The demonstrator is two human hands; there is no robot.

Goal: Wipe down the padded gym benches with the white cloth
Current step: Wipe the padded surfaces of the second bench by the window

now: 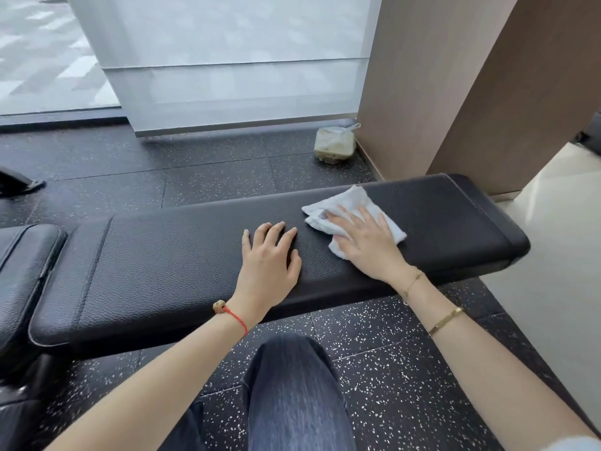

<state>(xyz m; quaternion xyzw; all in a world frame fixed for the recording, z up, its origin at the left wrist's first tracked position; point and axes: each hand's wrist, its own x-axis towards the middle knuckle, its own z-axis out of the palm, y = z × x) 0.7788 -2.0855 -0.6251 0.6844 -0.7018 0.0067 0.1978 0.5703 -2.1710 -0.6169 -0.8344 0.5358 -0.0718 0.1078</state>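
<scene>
Speckled black rubber flooring (97, 164) covers most of this gym corner, with a frosted glass panel (240, 60) up at 12 o'clock and a brown wood-look wall panel (432, 76) at around 1 o'clock. Only the head view to go on, looking down at a long black padded bench (169, 265) running across the middle from 9 to 3 o'clock, with a second black pad (26, 271) butted up near its end at 9 o'clock. The white cloth (351, 203) sits crumpled on the bench top toward 2 o'clock of center, and the right hand (367, 242) is pressed flat on top of it, fingers spread apart and laid over the fabric rather than gripping it. The left hand (270, 258) is just beside it at dead center, palm down on the bare leather, fingers splayed, holding nothing. There's a red string bracelet (232, 315) on the left wrist and gold bracelets (445, 320) on the right. A cloudy plastic container (335, 144) sits on the floor at 1 o'clock against the wall panel. Dark jeans (292, 395) show at 6 o'clock.
</scene>
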